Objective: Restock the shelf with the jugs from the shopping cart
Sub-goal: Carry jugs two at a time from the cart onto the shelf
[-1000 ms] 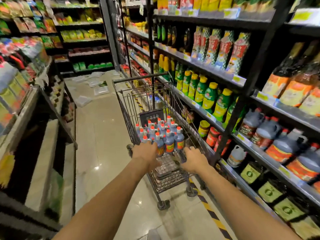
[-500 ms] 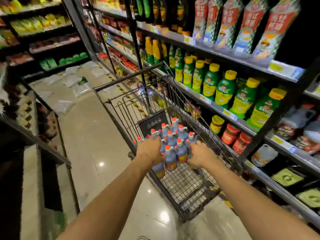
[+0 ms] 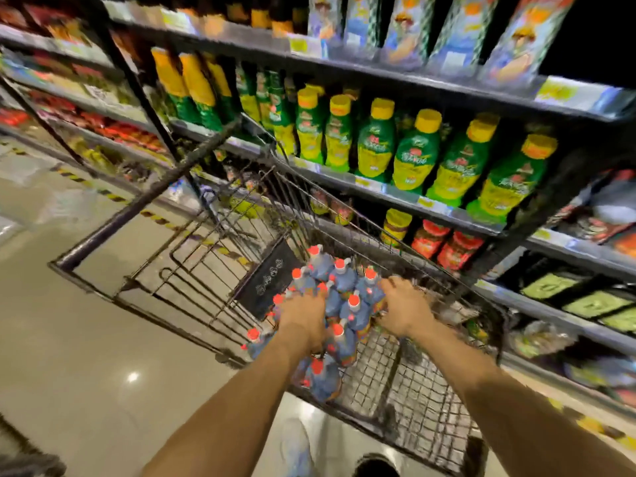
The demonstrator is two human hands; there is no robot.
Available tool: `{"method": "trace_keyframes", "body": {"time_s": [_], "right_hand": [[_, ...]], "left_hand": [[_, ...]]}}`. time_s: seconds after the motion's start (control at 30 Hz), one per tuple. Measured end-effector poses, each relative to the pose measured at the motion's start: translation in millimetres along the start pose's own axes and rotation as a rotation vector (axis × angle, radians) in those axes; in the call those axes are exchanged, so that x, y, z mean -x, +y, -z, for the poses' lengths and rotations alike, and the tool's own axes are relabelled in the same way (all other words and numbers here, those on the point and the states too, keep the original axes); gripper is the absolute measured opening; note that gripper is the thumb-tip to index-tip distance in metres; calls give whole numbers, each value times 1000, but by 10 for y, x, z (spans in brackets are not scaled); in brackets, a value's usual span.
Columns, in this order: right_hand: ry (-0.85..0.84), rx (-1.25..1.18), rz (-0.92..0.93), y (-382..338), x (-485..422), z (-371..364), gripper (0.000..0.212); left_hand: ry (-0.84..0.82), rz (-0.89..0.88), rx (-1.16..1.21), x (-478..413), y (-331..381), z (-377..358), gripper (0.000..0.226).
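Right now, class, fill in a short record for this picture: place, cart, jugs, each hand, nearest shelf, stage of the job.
place: shop aisle, shelving on the right
cart: wire shopping cart, close beside the shelf
jugs: cluster of blue jugs with red caps, upright in the cart
left hand: left hand down among the jugs, fingers hidden
right hand: right hand at the cluster's right edge, grip unclear
shelf stock: green bottles with yellow caps; red-lidded jars below
stage: no jug lifted out yet
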State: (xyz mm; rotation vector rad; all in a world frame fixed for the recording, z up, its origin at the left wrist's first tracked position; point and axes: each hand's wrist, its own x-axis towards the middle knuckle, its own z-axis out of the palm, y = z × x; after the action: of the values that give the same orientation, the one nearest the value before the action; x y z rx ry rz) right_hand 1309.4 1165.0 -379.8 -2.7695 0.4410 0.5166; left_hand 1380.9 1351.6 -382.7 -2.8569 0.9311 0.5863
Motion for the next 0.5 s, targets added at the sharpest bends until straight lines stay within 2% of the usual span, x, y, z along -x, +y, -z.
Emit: {"method": "trace_keyframes", "body": {"time_s": [0.13,0.27,0.4,0.5], "right_hand": [[1,100,-27,105,-322,-32,59],[-13,201,22,275,-812,-197,60],[-108,236,77,347,-1324,-471,61],[-200,336,146,420,-1622,-729,58]], "left_hand": [[-28,-102,-25,-520,102,-134,74],[-51,-135,-16,-1116,298,-525,56],[-60,-142,25,-1477,371,-1053,49],[-125,-129,194,-1618,334,-1389,47]]}}
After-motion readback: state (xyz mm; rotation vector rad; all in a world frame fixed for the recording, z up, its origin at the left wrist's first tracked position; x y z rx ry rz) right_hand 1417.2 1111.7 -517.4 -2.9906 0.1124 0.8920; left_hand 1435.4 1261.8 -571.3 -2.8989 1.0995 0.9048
